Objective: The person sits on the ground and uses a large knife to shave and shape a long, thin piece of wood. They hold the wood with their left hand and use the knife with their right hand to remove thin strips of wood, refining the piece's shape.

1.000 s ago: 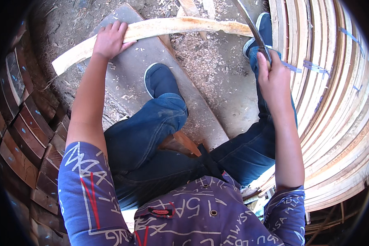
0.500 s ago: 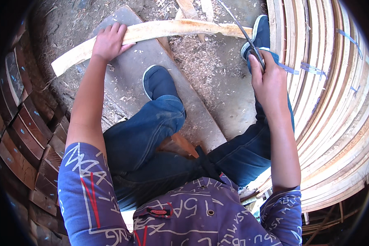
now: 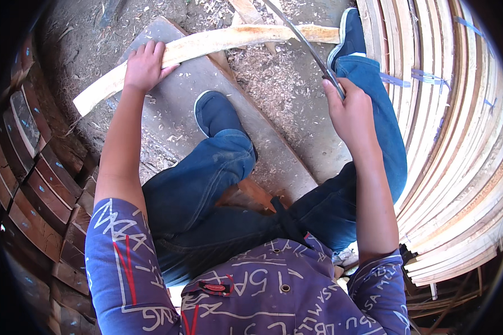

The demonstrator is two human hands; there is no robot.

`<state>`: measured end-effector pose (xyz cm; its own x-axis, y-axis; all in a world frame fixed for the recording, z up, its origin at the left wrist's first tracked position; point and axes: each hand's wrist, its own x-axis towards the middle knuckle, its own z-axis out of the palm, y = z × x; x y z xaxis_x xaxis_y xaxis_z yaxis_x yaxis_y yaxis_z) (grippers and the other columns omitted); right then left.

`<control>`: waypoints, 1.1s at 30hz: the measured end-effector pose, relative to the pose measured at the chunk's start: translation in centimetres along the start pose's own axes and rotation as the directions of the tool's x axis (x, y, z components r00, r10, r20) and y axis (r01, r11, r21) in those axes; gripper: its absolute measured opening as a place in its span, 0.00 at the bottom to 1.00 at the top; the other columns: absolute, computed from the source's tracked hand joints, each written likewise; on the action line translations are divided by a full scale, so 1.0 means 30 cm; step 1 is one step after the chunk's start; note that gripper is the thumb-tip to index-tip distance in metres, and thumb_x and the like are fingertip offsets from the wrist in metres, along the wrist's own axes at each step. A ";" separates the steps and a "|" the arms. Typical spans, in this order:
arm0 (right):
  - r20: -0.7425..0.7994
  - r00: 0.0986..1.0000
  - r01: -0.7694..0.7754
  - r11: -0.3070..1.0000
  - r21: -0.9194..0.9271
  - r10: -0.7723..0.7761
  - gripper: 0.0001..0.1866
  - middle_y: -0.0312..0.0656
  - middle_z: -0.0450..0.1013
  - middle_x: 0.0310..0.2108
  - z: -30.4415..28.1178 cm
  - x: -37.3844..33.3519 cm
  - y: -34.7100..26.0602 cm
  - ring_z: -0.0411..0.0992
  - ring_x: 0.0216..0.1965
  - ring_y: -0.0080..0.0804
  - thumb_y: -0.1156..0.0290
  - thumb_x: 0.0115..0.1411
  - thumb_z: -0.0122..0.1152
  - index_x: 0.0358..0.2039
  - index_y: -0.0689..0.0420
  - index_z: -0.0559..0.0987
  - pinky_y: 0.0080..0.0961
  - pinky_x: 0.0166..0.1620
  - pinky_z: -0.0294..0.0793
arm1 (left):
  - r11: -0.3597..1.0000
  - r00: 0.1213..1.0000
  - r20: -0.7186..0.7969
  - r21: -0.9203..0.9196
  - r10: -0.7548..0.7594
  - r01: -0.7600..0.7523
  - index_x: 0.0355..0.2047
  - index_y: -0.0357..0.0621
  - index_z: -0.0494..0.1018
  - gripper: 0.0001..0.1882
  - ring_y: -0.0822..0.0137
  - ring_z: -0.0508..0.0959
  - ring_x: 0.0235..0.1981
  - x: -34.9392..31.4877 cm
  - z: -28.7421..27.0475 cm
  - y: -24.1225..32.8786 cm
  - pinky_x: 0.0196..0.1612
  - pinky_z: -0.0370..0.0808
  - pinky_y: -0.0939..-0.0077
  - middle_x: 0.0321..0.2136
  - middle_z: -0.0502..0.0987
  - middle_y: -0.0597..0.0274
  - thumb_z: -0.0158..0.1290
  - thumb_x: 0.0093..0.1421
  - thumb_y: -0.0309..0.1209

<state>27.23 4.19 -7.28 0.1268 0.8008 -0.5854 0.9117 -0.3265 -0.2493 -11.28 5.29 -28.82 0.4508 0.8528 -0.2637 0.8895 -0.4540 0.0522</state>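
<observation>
A long, pale, curved strip of wood (image 3: pixel 223 40) lies across a flat board (image 3: pixel 198 78), its left end reaching beyond the board. My left hand (image 3: pixel 144 67) is closed over the strip left of its middle, pressing it down with the thumb along the near edge. In my right hand (image 3: pixel 349 106) is a machete (image 3: pixel 310 47), seen nearly edge-on, its long dark blade pointing up and left. The blade passes over the right part of the strip; whether they touch I cannot tell. The strip's right end meets my right shoe (image 3: pixel 349 36).
Long wooden strips bound with blue ties form a tall curved stack (image 3: pixel 430 123) on the right. Dark wooden blocks (image 3: pixel 36 184) are piled on the left. Shavings (image 3: pixel 268 84) litter the ground, and my left shoe (image 3: pixel 218 114) rests on the board. Loose wood pieces (image 3: pixel 248 11) lie beyond the strip.
My right hand and the machete have shifted left, so the blade crosses the strip further from its right end. My left hand still holds the strip, which has hardly moved.
</observation>
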 end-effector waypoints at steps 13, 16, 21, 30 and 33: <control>0.387 0.919 -0.372 0.496 0.785 0.077 0.16 0.30 0.63 0.16 -0.061 -0.022 -0.081 0.62 0.15 0.17 0.63 0.59 0.62 0.36 0.63 0.73 0.18 0.20 0.65 | 0.943 0.712 0.689 0.310 -0.136 -0.120 0.60 0.50 0.58 0.46 0.54 0.66 0.58 0.164 -0.314 0.132 0.56 0.62 0.47 0.56 0.64 0.52 0.56 0.48 0.63; 0.269 0.960 -0.279 0.360 0.890 0.078 0.14 0.31 0.64 0.16 -0.038 -0.218 0.029 0.62 0.15 0.16 0.64 0.59 0.63 0.36 0.63 0.73 0.18 0.20 0.65 | 0.963 0.740 0.662 0.259 -0.117 -0.079 0.60 0.50 0.59 0.43 0.53 0.68 0.58 0.259 -0.488 0.186 0.56 0.65 0.48 0.58 0.65 0.52 0.55 0.51 0.60; 0.067 0.996 -0.083 0.279 0.957 0.065 0.16 0.35 0.69 0.20 -0.093 -0.642 0.128 0.66 0.16 0.19 0.72 0.54 0.65 0.40 0.65 0.72 0.21 0.19 0.66 | 0.996 0.892 0.449 -0.083 0.050 -0.014 0.63 0.47 0.57 0.39 0.48 0.68 0.58 0.193 -1.030 0.385 0.60 0.65 0.57 0.60 0.63 0.47 0.51 0.58 0.55; -0.031 0.996 0.031 -0.009 0.999 0.078 0.17 0.35 0.65 0.27 -0.002 -1.056 0.120 0.68 0.20 0.21 0.83 0.50 0.61 0.40 0.60 0.67 0.20 0.24 0.70 | 0.677 0.679 0.548 -0.729 0.489 0.102 0.48 0.36 0.70 0.32 0.61 0.76 0.45 -0.457 -1.286 0.879 0.51 0.70 0.68 0.38 0.77 0.50 0.39 0.66 0.56; -0.218 0.974 0.220 -0.030 0.975 0.061 0.12 0.33 0.66 0.22 0.031 -1.102 0.082 0.68 0.22 0.17 0.76 0.54 0.63 0.33 0.60 0.68 0.18 0.24 0.69 | 0.199 0.633 0.404 -0.907 0.660 0.372 0.53 0.35 0.63 0.32 0.67 0.75 0.44 -0.634 -1.130 1.022 0.49 0.72 0.72 0.41 0.74 0.57 0.43 0.66 0.54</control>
<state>24.91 -23.54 10.74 0.2642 0.8694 -0.4175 -0.3809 -0.3036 -0.8734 9.96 -16.11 10.45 0.8419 0.1363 -0.5221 0.4126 0.4608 0.7857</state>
